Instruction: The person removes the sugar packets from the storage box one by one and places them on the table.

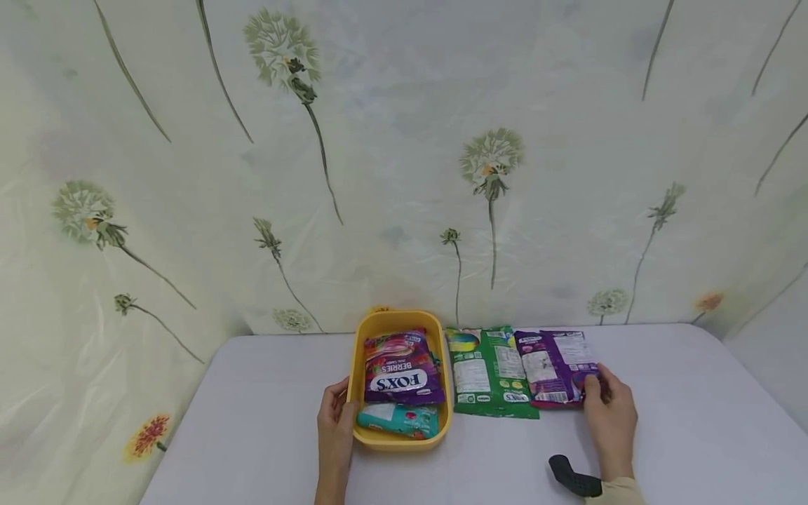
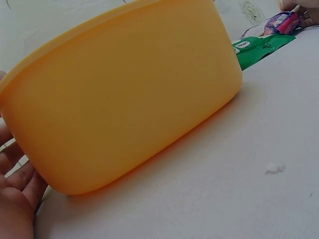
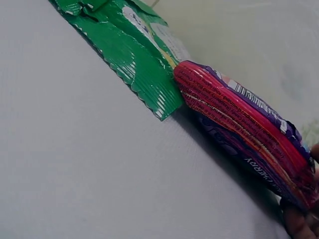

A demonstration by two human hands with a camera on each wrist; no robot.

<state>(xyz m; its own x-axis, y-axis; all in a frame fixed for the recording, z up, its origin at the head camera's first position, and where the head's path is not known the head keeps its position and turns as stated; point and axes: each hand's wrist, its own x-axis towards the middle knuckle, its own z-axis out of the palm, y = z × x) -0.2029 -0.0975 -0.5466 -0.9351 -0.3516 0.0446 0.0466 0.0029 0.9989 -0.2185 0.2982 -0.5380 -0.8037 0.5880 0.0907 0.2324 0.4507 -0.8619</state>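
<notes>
On the right side of the table point(image 1: 252, 435), right hand point(image 1: 612, 417) pinches the right edge of the purple packet point(image 1: 548, 361), thumb on top, fingers clamped round that end. Packet sits just right of the green packet point(image 1: 489, 375), left end touching it; right wrist view is dim, so can't tell whether the purple one lies flat or is slightly raised. Left hand point(image 1: 335, 421) holds the left side of the yellow tub point(image 1: 396, 445), thumb at the rim, fingers bent against the outer wall. Tub stands upright left of the green packet, with a berries packet point(image 1: 400, 359) toward its far end and a teal packet point(image 1: 402, 421) across its near end.

Step in hand, as judged: gripping or setting straight the purple packet while the tub is steadied. If it is to be lifted, next move calls for a firm pinch and a straight rise, so the green packet isn't dragged along; if it is being laid down, a clean release without nudging. Left hand needs only light pressure.
</notes>
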